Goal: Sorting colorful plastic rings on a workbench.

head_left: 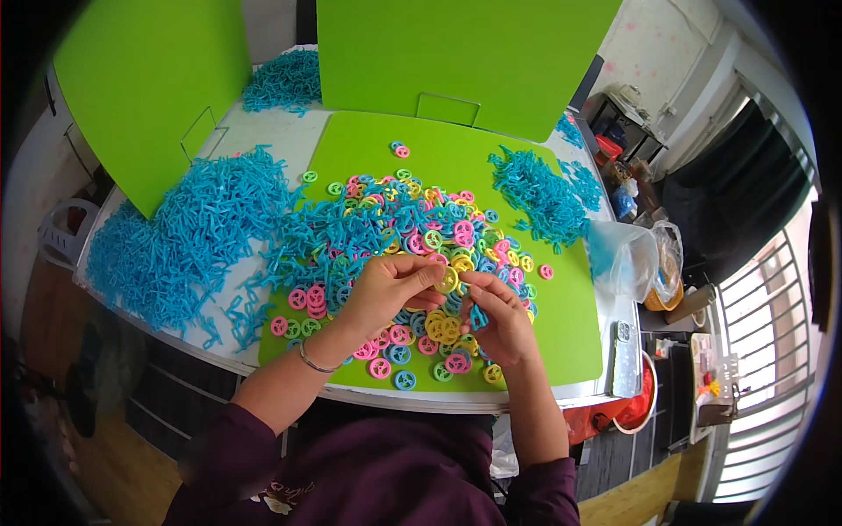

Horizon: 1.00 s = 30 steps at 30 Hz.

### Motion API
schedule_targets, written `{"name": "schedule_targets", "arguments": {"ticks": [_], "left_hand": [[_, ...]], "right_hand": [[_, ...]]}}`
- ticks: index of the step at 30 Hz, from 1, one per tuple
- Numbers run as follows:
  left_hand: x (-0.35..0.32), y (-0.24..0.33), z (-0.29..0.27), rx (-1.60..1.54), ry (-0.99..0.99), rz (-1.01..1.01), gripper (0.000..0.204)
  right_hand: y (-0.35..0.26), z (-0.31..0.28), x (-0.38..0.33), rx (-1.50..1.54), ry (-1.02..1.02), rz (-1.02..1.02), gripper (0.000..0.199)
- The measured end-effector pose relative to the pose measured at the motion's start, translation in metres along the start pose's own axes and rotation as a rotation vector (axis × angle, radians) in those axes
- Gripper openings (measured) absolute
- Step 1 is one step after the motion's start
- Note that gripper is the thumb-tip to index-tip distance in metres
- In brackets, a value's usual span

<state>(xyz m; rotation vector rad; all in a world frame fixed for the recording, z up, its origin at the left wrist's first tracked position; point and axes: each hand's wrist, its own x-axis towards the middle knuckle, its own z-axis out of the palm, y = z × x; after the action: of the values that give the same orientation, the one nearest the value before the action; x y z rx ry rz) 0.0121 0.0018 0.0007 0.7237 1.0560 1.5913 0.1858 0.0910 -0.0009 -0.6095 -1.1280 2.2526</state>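
Observation:
Over the middle of the table, my left hand (383,294) pinches a small yellow plastic wheel (447,280) between thumb and fingers. Close beside it, my right hand (503,323) is closed around small blue plastic pieces (478,317), with its fingertips at the wheel's right edge. Whether those fingertips also grip a piece against the wheel is too small to tell. Beneath both hands spreads a heap of pink, yellow, green and blue spoked wheels (401,336). Blue strip-like pieces (329,232) lie over the heap's left part.
A large pile of blue pieces (189,237) covers the table's left side; another blue pile (539,197) lies at right. The green mat (570,324) lies under the wheels. Upright green boards (456,57) stand behind. A phone (626,359) and clear plastic bag (618,254) are at the right edge.

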Motion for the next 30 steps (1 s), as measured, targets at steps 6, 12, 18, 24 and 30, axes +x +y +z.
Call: {"name": "schedule_targets", "arguments": {"ticks": [6,12,18,24,30], "left_hand": [[-0.002,0.000,-0.001,0.188,0.045,0.105,0.019],[-0.003,0.006,-0.001,0.244,0.062,0.093,0.018],[-0.001,0.008,-0.007,0.297,0.060,0.117,0.017],[-0.016,-0.012,0.012,0.656,-0.288,0.175,0.016],[-0.011,-0.011,0.010,0.830,-0.192,0.332,0.017]], "right_hand": [[0.006,0.003,0.000,-0.342,-0.038,-0.011,0.020],[0.003,-0.004,0.001,-0.382,0.016,-0.095,0.023],[-0.030,-0.019,-0.013,0.040,0.193,-0.164,0.019],[0.011,-0.003,-0.047,-0.873,0.191,-0.286,0.011],[-0.012,-0.054,-0.140,-0.618,0.461,-0.053,0.011]]}}
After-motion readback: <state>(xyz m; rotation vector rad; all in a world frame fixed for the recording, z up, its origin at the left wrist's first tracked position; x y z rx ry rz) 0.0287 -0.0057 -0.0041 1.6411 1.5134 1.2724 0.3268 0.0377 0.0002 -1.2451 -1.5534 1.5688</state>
